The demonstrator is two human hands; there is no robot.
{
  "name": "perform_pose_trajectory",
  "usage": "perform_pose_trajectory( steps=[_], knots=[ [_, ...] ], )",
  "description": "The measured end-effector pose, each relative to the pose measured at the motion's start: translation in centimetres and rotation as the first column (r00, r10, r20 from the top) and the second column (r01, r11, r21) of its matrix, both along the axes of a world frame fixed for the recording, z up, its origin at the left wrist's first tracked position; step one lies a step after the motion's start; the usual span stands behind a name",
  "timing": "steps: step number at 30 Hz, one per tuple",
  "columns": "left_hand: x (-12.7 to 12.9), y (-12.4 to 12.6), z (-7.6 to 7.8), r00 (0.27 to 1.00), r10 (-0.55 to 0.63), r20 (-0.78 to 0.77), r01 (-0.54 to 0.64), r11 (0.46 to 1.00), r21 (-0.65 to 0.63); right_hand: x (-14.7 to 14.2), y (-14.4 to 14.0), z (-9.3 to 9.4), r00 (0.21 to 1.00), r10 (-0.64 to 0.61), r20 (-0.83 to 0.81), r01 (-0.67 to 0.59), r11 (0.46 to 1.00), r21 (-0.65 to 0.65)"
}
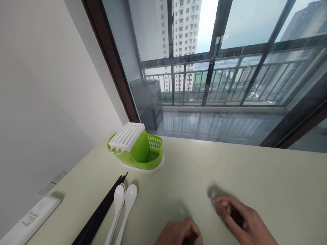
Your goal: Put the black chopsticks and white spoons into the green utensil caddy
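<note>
Spoons point(122, 207), chopsticks point(102, 212): lower left, long axes slanting up-right, left of left hand point(180, 233) (fingers curled, empty). Right hand point(241, 219) farther, loosely open. Holder point(138, 148) beyond.

Chopsticks point(100, 212) left of spoons point(122, 207), caddy point(139, 149) behind them, on table point(230, 170)

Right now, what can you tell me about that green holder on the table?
The green holder looks like glossy plastic: a bright green tub with a lattice-walled compartment at its right end, sitting on a white oval base. A white slotted lid or rack covers its left part, tilted, with small pegs along its lower edge. The open compartment looks empty. It stands upright on the pale table near the wall and window. Nothing touches it; black chopsticks and two white spoons lie apart, nearer the camera.
</note>
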State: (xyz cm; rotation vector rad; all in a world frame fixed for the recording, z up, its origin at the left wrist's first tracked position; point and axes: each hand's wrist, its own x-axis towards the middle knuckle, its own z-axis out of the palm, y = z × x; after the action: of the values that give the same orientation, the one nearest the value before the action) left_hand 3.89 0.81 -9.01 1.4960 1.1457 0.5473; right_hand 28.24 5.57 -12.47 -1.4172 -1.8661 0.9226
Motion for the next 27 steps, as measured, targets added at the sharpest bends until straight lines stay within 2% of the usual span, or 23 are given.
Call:
perform_pose_trajectory(
  steps=[9, 21, 27],
  knots=[
    [0.15, -0.06, 0.41, 0.998, -0.016, -0.059, 0.018, 0.999, 0.031, -0.12, -0.03, 0.3, 1.0, 0.0, 0.005, 0.0, 1.0, 0.0],
    [0.23, -0.01, 1.14, 0.999, -0.028, -0.04, 0.029, 0.999, 0.033, -0.04, 0.06, 0.38, 0.999, 0.018, 0.035, -0.018, 1.0, -0.001],
    [-0.02, 0.13, 0.68, 0.999, -0.046, -0.024, 0.047, 0.999, 0.018, -0.35, 0.06, 0.29, 1.0, 0.004, 0.031, -0.004, 1.0, 0.01]
  ],
)
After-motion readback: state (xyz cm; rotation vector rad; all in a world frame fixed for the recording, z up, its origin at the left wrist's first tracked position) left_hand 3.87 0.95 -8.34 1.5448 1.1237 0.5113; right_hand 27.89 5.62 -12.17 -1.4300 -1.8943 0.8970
